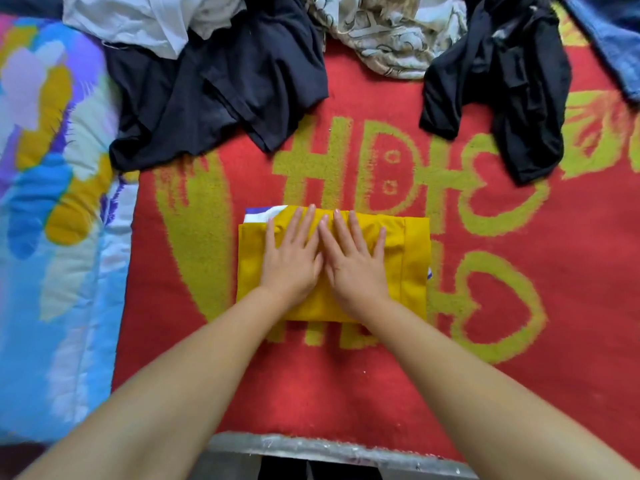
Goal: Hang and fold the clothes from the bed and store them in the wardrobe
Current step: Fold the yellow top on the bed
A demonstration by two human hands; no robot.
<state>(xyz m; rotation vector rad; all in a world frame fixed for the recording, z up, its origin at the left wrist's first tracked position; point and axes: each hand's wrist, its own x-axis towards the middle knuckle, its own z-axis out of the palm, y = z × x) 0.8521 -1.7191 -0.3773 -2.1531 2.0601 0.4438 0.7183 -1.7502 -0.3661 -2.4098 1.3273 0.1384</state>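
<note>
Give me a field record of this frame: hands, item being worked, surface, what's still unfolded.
left hand: left hand flat, fingers straight, pressing the garment
right hand: right hand flat beside it, also pressing
item: folded yellow fabric garment, rectangular, white and purple edge showing at its far left corner
surface: red blanket with yellow lettering
unfolded: two crumpled black garments, white cloth, cream patterned fabric, blue denim at far edge
beside: multicoloured quilt on the left
</note>
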